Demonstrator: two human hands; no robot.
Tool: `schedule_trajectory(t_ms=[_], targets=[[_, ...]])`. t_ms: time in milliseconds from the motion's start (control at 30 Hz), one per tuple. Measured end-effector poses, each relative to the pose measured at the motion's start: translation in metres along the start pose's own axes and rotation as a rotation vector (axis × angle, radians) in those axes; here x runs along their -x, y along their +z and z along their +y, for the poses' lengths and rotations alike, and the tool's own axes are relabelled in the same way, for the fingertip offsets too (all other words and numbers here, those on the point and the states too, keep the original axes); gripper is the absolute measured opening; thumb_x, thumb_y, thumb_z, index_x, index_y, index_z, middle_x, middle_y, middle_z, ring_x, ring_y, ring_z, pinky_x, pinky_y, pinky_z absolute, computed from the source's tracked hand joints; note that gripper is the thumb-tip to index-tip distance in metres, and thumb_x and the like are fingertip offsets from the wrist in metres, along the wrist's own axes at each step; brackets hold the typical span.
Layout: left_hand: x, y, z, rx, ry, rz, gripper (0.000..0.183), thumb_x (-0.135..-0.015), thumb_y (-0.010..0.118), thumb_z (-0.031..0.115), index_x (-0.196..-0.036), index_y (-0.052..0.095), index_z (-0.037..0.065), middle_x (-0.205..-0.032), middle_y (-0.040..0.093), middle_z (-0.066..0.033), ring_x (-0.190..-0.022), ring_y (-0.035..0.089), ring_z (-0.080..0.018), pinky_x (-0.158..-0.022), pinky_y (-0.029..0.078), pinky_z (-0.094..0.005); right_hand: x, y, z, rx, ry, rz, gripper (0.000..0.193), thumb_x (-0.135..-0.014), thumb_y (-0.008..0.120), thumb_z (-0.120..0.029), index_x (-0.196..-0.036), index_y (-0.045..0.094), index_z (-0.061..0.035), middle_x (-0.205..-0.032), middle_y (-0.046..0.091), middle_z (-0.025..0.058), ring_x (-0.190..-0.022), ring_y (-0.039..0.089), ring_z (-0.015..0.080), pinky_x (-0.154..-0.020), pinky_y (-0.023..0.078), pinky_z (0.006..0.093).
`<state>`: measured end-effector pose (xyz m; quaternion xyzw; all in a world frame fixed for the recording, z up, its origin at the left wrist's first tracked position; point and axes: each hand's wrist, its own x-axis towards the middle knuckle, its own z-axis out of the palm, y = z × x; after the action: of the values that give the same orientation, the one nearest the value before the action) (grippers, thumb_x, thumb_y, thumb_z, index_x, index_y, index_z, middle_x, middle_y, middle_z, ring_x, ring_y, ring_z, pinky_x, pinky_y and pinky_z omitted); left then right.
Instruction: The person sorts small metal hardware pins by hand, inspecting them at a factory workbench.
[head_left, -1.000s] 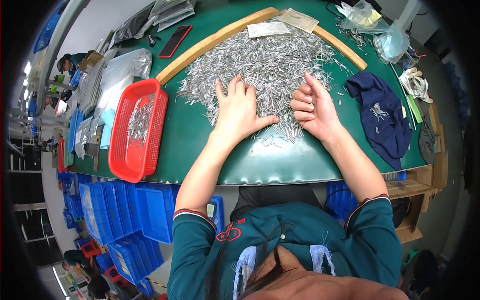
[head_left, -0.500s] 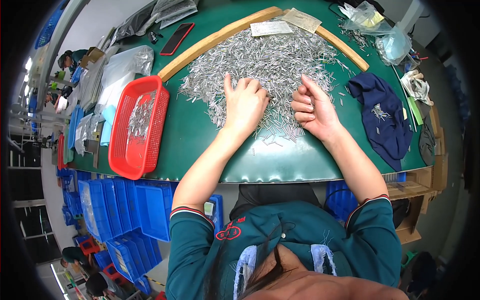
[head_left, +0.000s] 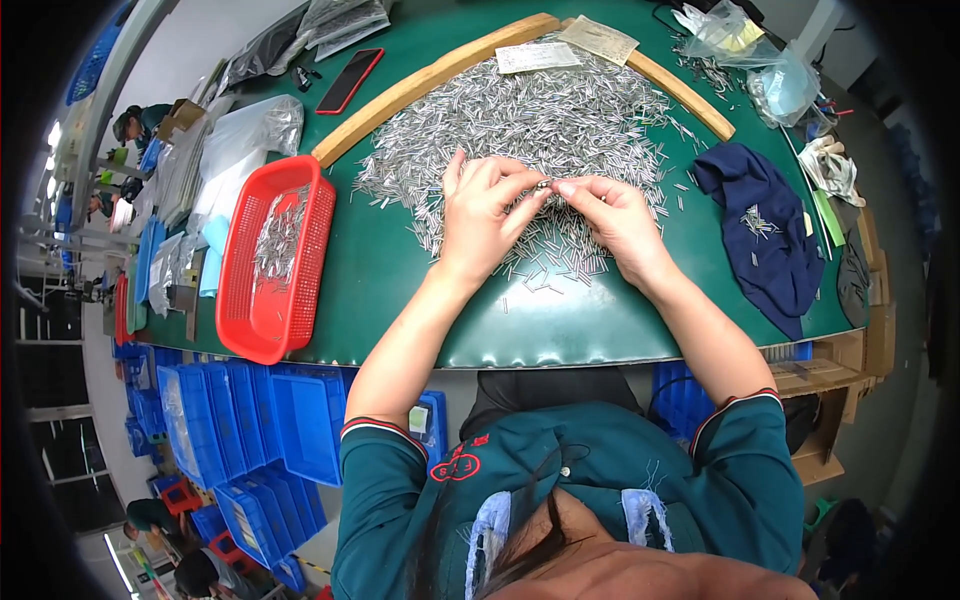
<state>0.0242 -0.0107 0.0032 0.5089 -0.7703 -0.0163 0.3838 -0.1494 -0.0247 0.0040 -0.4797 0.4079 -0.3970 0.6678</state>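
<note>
Pins point(head_left: 545, 120): both hands point(head_left: 545, 205) now lifted off pile, fingertips meeting w/ one.

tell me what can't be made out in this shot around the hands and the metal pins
1. Head view: what the left hand and right hand pinch between their fingertips is too small to tell.
2. Pins of the pile under both hands are hidden by them.
3. Contents of the red basket blur into a grey heap.
4. The green table near edge is covered by the forearms.
</note>
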Motion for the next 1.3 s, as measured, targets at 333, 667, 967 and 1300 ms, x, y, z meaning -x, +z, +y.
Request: schedule_trajectory(t_ms=[333, 667, 967, 1300], targets=[[0.001, 0.003, 0.003, -0.105, 0.091, 0.01, 0.018, -0.076, 0.066, 0.017, -0.094, 0.067, 0.017, -0.078, 0.064, 0.0022, -0.081, 0.059, -0.0133, -0.099, 0.027, -0.0457, 0.0, -0.002, 0.011, 0.243, -0.33, -0.002, 0.019, -0.085, 0.059, -0.013, -0.096, 0.063, 0.0013, -0.079, 0.062, 0.0012, -0.073, 0.052, 0.003, -0.062, 0.042, 0.0185], [0.004, 0.009, 0.001, 0.285, -0.107, -0.036, 0.021, -0.079, 0.063, 0.019, -0.099, 0.067, 0.014, -0.08, 0.066, -0.0033, -0.076, 0.061, -0.0164, -0.091, 0.039, -0.0381, 0.002, -0.001, 0.01, 0.278, -0.417, 0.029, 0.017, -0.084, 0.059, -0.012, -0.096, 0.063, 0.0, -0.08, 0.06, 0.0031, -0.069, 0.052, 0.0046, -0.061, 0.042, 0.0196], [0.008, 0.013, 0.0, 0.464, -0.244, -0.04, 0.021, -0.079, 0.064, 0.014, -0.1, 0.067, 0.01, -0.083, 0.066, -0.0077, -0.077, 0.061, -0.0171, -0.074, 0.046, -0.0276, 0.006, 0.0, 0.003, 0.423, -0.431, 0.054, 0.017, -0.083, 0.062, -0.013, -0.096, 0.064, -0.0018, -0.077, 0.057, 0.0021, -0.063, 0.047, 0.0048, -0.057, 0.039, 0.0208], [0.006, 0.007, 0.006, 0.52, -0.293, -0.115, 0.025, -0.082, 0.061, 0.007, -0.107, 0.063, 0.005, -0.102, 0.064, -0.0097, -0.091, 0.06, -0.0136, -0.08, 0.048, -0.0248, 0.006, 0.0, 0.001, 0.44, -0.459, 0.071, 0.017, -0.08, 0.065, -0.014, -0.092, 0.064, -0.0022, -0.072, 0.055, 0.0022, -0.06, 0.047, 0.006, -0.054, 0.039, 0.0217]])
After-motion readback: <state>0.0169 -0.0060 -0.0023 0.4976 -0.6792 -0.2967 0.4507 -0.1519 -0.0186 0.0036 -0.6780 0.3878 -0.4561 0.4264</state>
